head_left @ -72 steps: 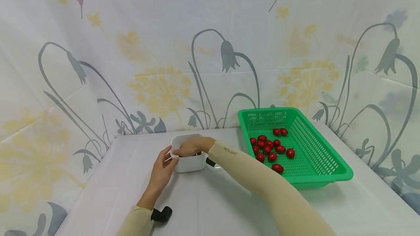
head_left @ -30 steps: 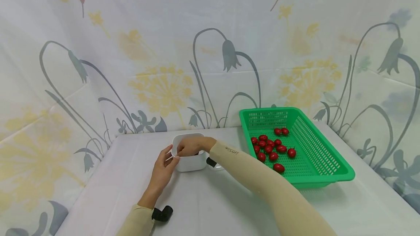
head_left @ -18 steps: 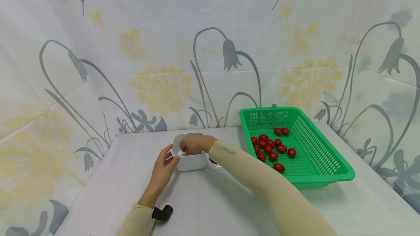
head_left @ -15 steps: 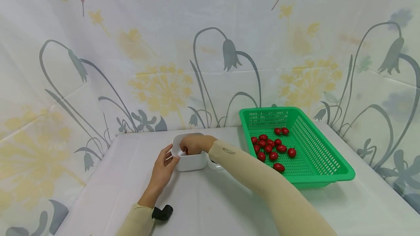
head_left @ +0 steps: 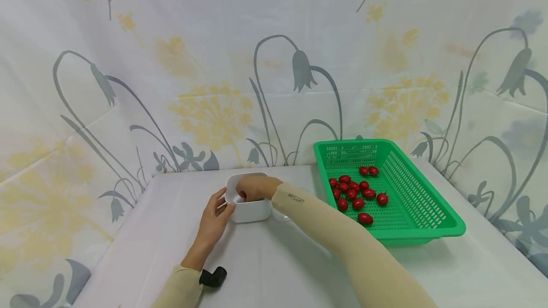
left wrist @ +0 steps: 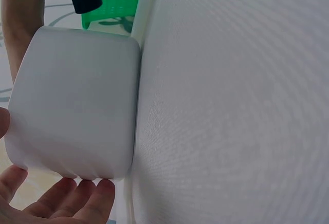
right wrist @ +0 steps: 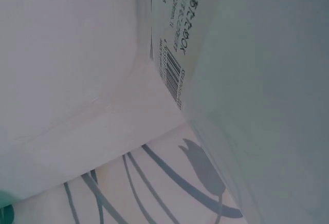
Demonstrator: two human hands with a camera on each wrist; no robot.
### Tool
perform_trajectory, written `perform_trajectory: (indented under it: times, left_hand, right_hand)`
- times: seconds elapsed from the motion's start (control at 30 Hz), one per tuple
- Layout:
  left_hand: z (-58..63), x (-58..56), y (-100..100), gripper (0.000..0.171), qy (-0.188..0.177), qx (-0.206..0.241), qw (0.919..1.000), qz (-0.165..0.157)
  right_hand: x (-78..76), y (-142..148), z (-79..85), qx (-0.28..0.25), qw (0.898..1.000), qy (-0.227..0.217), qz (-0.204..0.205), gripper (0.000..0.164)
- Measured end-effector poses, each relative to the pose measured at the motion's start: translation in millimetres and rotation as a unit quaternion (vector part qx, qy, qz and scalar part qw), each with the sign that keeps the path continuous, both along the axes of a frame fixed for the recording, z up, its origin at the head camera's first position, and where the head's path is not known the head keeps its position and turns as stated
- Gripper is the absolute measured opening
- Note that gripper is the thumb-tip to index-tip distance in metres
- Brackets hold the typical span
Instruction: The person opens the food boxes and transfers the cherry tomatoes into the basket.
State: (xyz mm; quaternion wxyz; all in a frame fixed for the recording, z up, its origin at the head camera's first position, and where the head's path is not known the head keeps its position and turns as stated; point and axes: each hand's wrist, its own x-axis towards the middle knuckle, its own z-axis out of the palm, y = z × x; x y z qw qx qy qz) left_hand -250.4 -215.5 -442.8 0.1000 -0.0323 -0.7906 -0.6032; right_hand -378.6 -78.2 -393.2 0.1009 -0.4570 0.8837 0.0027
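A white plastic container (head_left: 250,213) with rounded corners stands on the table. My left hand (head_left: 212,217) holds its left side, thumb at the near rim corner; in the left wrist view several fingertips (left wrist: 105,185) press the wall of the container (left wrist: 77,106). My right hand (head_left: 257,187) reaches down inside it from the right. The fingers are bent downward, and the near wall hides their tips. A small dark reddish spot shows under them, too unclear to name. The right wrist view shows a printed barcode label (right wrist: 172,70) beside a pale wall, without the hand.
A green perforated basket (head_left: 428,194) stands at the right with several small red tomatoes (head_left: 365,218). A pale, partly see-through item (head_left: 280,216) lies right of the container, partly under the right forearm. A flower-print curtain (head_left: 274,84) hangs behind the table (head_left: 265,265).
The right hand has shifted slightly right inside the container from the rim's left part, and its fingers point further down. The left hand stays on the container's side.
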Motion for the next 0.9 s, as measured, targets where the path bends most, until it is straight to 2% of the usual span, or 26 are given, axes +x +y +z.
perform_trajectory:
  times: [0.07, 0.17, 0.4, 0.53, 0.67, 0.77, 0.9]
  left_hand:
    - [-3.5, -2.1, -1, 0.057, 0.004, -0.003, 1.0000, 0.001]
    - [-2.4, -1.1, 0, 0.057, 0.006, -0.001, 1.0000, 0.000]
    - [23.8, 17.5, 7, 0.053, 0.006, -0.010, 0.9999, -0.006]
    - [29.4, 22.2, 10, 0.053, 0.012, -0.021, 0.9997, -0.007]
    - [25.2, 17.8, 9, 0.054, 0.003, -0.004, 1.0000, -0.006]
    - [13.4, 9.3, 5, 0.056, 0.002, -0.001, 1.0000, -0.006]
    - [-0.1, 1.7, 0, 0.056, 0.006, -0.013, 0.9999, 0.001]
  right_hand:
    - [0.1, 0, 0.3, 0.001, 1.000, 0.000, 0.001, 0.025]
    - [0.5, 0, 0.0, -0.003, 1.000, -0.005, -0.001, 0.025]
    - [0.1, -1, -2.2, -0.005, 1.000, -0.001, -0.001, 0.019]
    - [-0.6, -1, -2.1, -0.009, 1.000, -0.009, -0.006, 0.018]
    - [-0.2, -1, -0.8, -0.020, 0.999, -0.021, -0.019, 0.016]
    - [-0.1, 0, 0.9, -0.043, 0.998, -0.036, -0.039, 0.010]
    - [1.0, 2, 9.3, -0.087, 0.990, -0.091, -0.063, 0.006]
